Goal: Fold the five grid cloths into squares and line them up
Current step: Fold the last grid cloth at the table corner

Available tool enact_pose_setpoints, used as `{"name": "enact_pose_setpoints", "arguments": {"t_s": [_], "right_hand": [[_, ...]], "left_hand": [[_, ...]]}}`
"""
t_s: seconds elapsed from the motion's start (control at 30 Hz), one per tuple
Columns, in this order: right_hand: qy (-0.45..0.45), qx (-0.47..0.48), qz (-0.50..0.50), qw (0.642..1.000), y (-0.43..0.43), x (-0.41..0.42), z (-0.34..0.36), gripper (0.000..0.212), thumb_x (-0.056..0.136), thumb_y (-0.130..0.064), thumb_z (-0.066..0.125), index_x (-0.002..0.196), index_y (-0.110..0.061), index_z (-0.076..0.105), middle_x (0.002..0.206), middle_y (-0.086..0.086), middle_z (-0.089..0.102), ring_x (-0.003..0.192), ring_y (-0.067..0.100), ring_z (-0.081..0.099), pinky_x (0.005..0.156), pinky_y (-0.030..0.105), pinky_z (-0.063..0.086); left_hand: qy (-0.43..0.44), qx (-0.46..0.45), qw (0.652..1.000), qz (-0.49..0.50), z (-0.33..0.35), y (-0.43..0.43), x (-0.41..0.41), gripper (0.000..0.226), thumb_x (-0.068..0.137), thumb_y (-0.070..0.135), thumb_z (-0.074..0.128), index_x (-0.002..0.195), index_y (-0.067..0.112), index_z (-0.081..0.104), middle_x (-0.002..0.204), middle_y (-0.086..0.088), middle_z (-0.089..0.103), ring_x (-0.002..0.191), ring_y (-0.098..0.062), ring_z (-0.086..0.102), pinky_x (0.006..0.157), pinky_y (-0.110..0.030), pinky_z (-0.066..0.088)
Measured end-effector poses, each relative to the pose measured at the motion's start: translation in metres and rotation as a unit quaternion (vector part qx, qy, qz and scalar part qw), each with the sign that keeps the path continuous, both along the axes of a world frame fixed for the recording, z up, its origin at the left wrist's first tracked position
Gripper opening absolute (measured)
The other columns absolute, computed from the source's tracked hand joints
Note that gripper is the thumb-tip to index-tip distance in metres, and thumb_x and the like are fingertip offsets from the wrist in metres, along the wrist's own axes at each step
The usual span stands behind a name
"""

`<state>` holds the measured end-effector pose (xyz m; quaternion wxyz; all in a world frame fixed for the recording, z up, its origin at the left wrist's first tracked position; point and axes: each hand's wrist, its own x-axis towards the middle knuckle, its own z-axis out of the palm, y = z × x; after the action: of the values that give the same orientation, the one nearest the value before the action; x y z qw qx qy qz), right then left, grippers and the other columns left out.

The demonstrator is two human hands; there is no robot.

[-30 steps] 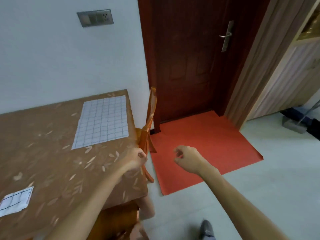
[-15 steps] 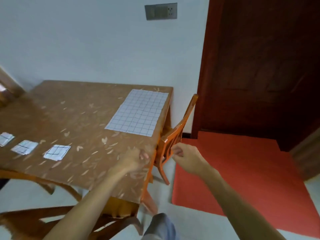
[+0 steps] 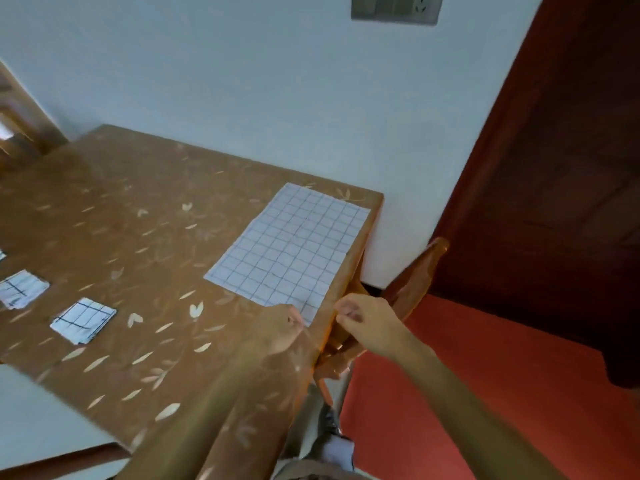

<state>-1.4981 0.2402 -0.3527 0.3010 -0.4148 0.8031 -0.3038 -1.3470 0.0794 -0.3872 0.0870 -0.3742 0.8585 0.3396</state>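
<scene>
One unfolded white grid cloth (image 3: pixel 291 247) lies flat at the table's right end. My left hand (image 3: pixel 280 329) sits at its near corner with fingers curled over the cloth's edge; blur hides whether it pinches the cloth. My right hand (image 3: pixel 363 322) hovers just past the table's right edge, fingers loosely curled and holding nothing. Two folded grid squares (image 3: pixel 83 320) (image 3: pixel 20 289) lie in a row on the left, and the sliver of a third (image 3: pixel 1 255) shows at the frame's edge.
The brown leaf-patterned table (image 3: pixel 145 258) stands against a white wall. A wooden chair (image 3: pixel 412 282) is tucked at its right end, close to my right hand. A red mat (image 3: pixel 485 393) and a dark red door (image 3: pixel 561 168) are on the right.
The view has swung left and closer to the table. Both hands have moved forward; my left hand went from the bare tabletop to the unfolded cloth's near corner.
</scene>
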Motion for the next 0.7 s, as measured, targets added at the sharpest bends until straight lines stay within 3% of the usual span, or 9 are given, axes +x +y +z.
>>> {"name": "enact_pose_setpoints", "arguments": {"t_s": [0.07,0.1,0.2,0.3,0.43,0.5,0.57,0.63,0.7], "right_hand": [[0.009,0.016,0.019,1.000,-0.023,-0.015,-0.013,0.016,0.093,-0.026,0.059,0.105,-0.018,0.067,0.100,-0.003,0.069,0.094,0.011,0.064,0.089,0.035,0.055],[0.006,0.023,0.026,0.999,-0.033,-0.021,-0.021,0.015,0.093,-0.025,0.059,0.103,-0.017,0.067,0.099,-0.001,0.069,0.093,0.013,0.064,0.088,0.037,0.055],[-0.002,0.059,0.052,0.997,-0.052,-0.030,-0.044,0.015,0.094,-0.026,0.059,0.104,-0.016,0.065,0.101,-0.001,0.069,0.092,0.013,0.065,0.084,0.037,0.057],[-0.043,0.088,0.082,0.992,-0.066,-0.037,-0.066,0.029,0.094,-0.026,0.062,0.123,-0.021,0.064,0.115,-0.002,0.069,0.101,0.011,0.066,0.088,0.029,0.056],[-0.061,0.121,0.125,0.983,-0.088,-0.053,-0.089,0.033,0.093,-0.028,0.061,0.126,-0.024,0.063,0.122,-0.003,0.066,0.108,0.010,0.062,0.093,0.030,0.053],[-0.075,0.137,0.139,0.978,-0.097,-0.063,-0.096,0.033,0.094,-0.031,0.061,0.126,-0.023,0.062,0.122,-0.003,0.065,0.109,0.011,0.061,0.094,0.032,0.053],[-0.073,0.152,0.152,0.974,-0.104,-0.075,-0.102,0.035,0.095,-0.033,0.062,0.128,-0.021,0.061,0.123,-0.003,0.064,0.110,0.012,0.060,0.094,0.031,0.052],[-0.056,0.159,0.173,0.970,-0.111,-0.086,-0.106,0.037,0.095,-0.030,0.063,0.131,-0.022,0.057,0.127,-0.002,0.061,0.112,0.014,0.058,0.095,0.030,0.050],[-0.038,0.148,0.199,0.968,-0.119,-0.095,-0.107,0.048,0.093,-0.026,0.065,0.138,-0.023,0.050,0.135,-0.001,0.054,0.120,0.017,0.055,0.099,0.033,0.049]], "left_hand": [[-0.007,-0.011,1.000,0.019,-0.015,-0.014,-0.014,0.015,0.100,0.028,0.053,0.097,0.033,0.066,0.098,0.016,0.062,0.099,-0.009,0.062,0.081,-0.016,0.043],[-0.022,-0.028,0.999,0.026,-0.022,-0.017,-0.019,0.016,0.100,0.028,0.052,0.107,0.032,0.066,0.105,0.014,0.062,0.100,-0.010,0.061,0.082,-0.016,0.041],[-0.024,-0.046,0.996,0.076,-0.053,-0.021,-0.026,0.034,0.098,0.018,0.056,0.132,0.024,0.059,0.136,0.001,0.055,0.117,-0.018,0.059,0.100,-0.026,0.045],[-0.031,-0.057,0.994,0.090,-0.086,-0.030,-0.031,0.051,0.096,0.020,0.056,0.146,0.022,0.043,0.155,-0.009,0.034,0.137,-0.028,0.041,0.115,-0.037,0.035],[-0.078,-0.076,0.992,0.069,-0.115,-0.042,-0.042,0.067,0.094,0.032,0.062,0.152,0.022,0.031,0.162,-0.012,0.021,0.147,-0.029,0.024,0.121,-0.039,0.023],[-0.089,-0.088,0.989,0.075,-0.122,-0.048,-0.047,0.066,0.090,0.032,0.067,0.149,0.022,0.040,0.160,-0.013,0.027,0.145,-0.032,0.028,0.118,-0.041,0.027],[-0.078,-0.096,0.986,0.114,-0.124,-0.052,-0.052,0.051,0.086,0.024,0.071,0.135,0.023,0.058,0.152,-0.011,0.042,0.134,-0.034,0.042,0.106,-0.043,0.041],[-0.054,-0.105,0.983,0.144,-0.125,-0.056,-0.057,0.026,0.083,0.016,0.070,0.109,0.019,0.073,0.131,-0.010,0.059,0.117,-0.034,0.055,0.088,-0.042,0.053],[-0.048,-0.116,0.980,0.155,-0.122,-0.061,-0.065,0.015,0.084,0.021,0.065,0.094,0.016,0.075,0.110,-0.008,0.065,0.102,-0.031,0.061,0.080,-0.039,0.052]]}}
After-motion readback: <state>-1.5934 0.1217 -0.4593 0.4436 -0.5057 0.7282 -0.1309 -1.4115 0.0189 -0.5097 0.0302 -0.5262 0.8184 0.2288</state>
